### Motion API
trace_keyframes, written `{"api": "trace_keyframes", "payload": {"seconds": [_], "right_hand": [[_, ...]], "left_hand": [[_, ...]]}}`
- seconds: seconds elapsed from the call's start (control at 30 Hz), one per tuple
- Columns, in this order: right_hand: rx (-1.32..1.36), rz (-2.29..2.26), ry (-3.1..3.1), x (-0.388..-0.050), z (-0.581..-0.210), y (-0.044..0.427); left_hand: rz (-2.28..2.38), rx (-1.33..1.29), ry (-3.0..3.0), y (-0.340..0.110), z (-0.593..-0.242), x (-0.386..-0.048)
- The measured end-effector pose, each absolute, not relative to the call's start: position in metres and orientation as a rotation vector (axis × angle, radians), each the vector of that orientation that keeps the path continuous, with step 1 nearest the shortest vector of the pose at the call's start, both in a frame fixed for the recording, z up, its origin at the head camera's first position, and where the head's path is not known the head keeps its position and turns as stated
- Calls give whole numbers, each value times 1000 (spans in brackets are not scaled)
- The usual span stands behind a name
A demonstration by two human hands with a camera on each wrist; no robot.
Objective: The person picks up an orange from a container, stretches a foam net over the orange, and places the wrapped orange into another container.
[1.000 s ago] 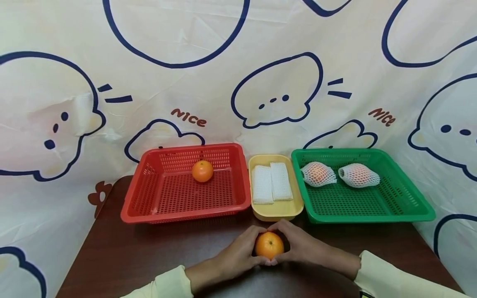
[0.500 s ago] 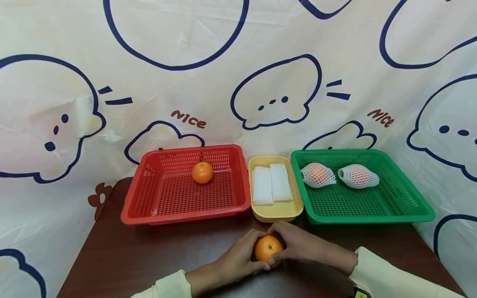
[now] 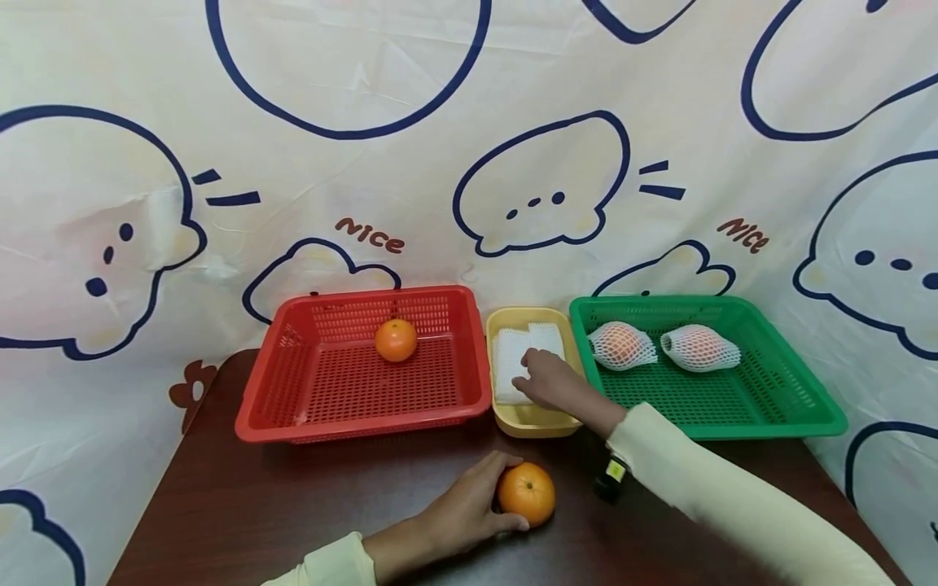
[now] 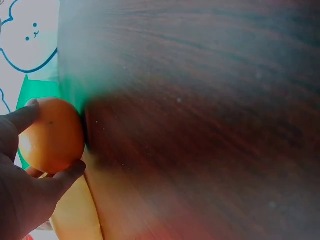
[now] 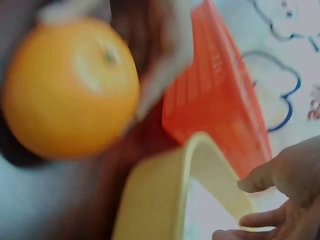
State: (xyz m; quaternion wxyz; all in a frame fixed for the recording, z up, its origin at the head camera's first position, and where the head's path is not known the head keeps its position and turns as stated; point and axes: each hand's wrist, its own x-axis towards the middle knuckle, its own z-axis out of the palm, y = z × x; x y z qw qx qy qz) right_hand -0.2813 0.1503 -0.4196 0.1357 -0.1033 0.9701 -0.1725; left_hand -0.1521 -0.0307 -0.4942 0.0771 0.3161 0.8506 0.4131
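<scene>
On the near part of the dark table, my left hand (image 3: 466,506) holds an orange (image 3: 528,493), with thumb and fingers curved against its left side. In the left wrist view the orange (image 4: 52,136) sits between the thumb and fingers. My right hand (image 3: 554,382) is over the yellow tray (image 3: 531,430), its fingers apart and holding nothing. Below it lie two white foam net sleeves (image 3: 509,370), partly covered by the hand. From the right wrist view, the fingers (image 5: 265,220) are at the tray's opening; whether they touch a sleeve I cannot tell.
To the left of the tray stands a red basket (image 3: 322,427) with one orange (image 3: 396,340) in it. A green basket (image 3: 769,430) on the right holds two net-wrapped fruits (image 3: 623,346). Behind everything hangs a printed cloth (image 3: 410,187).
Both hands were round the orange a second ago. My right hand has let go and moved forward over the yellow tray. The left hand has stayed at the orange.
</scene>
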Motion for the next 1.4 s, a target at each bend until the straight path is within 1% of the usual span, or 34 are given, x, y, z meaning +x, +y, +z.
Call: {"api": "trace_keyframes", "payload": {"seconds": [0.1,0.23,0.63,0.83,1.0,1.17,1.4], "right_hand": [[-260,-381,2797,-298,-426,146],[-233,-347,2774,-311,-432,143],[-90,-552,2745,-333,-440,140],[144,-832,2640,-343,-448,146],[287,-1066,2523,-344,-446,149],[336,-1253,2384,-342,-440,151],[298,-1410,2245,-342,-431,153]], "left_hand": [[1235,947,2552,-31,-494,-153],[1238,944,2542,-30,-493,-153],[1242,931,2523,-30,-493,-154],[1250,916,2527,-29,-492,-154],[1260,902,2529,-28,-492,-154],[1243,878,2532,-29,-492,-156],[1215,877,2527,-30,-490,-157]]}}
